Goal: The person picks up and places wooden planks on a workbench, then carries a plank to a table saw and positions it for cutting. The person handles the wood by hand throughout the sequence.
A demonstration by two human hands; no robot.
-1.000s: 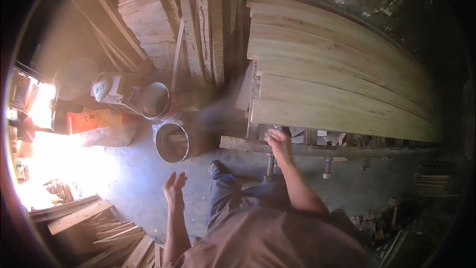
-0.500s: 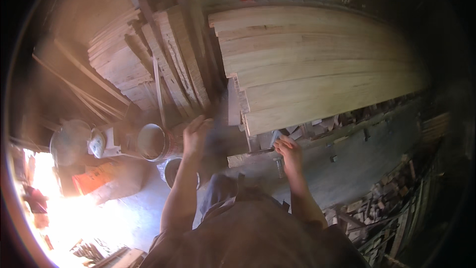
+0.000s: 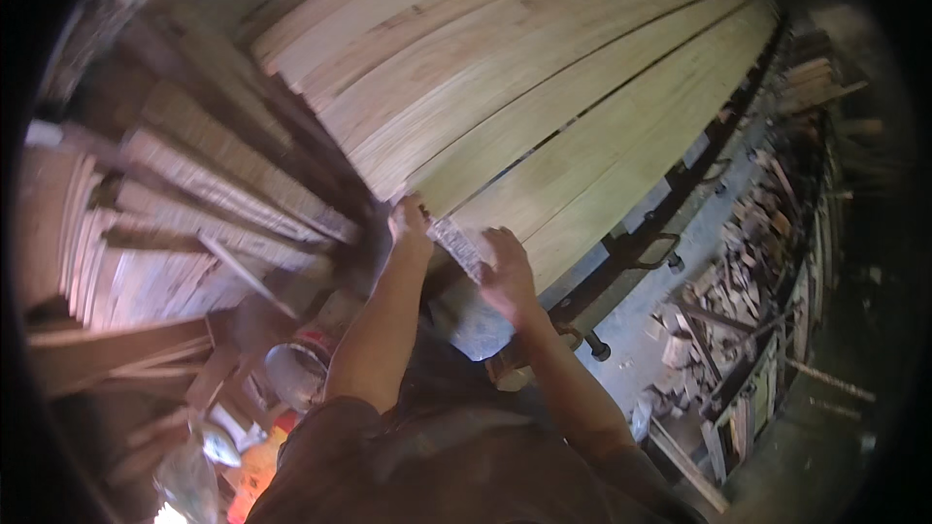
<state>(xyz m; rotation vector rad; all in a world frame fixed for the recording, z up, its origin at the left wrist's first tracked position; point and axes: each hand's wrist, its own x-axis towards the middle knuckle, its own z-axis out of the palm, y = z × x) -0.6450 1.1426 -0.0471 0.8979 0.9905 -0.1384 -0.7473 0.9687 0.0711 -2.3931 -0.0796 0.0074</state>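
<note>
Holding board [image 3: 544,184] btwn L grip [image 3: 411,225] & R grip [image 3: 509,277], both curled on end.

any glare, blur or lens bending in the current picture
In the head view, fisheye bending curves the pale planks and the corners go black; also there, a small white glare at the bottom edge, left of the orange bag; far right is dim.

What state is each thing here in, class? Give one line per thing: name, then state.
Left hand: at the board ends, fingers curled; firmness of grip unclear
Right hand: at the board ends, fingers bent
Pale boards: lying side by side, dark gaps between some
Bucket: open, no lid
Wood scraps: loosely heaped
</note>
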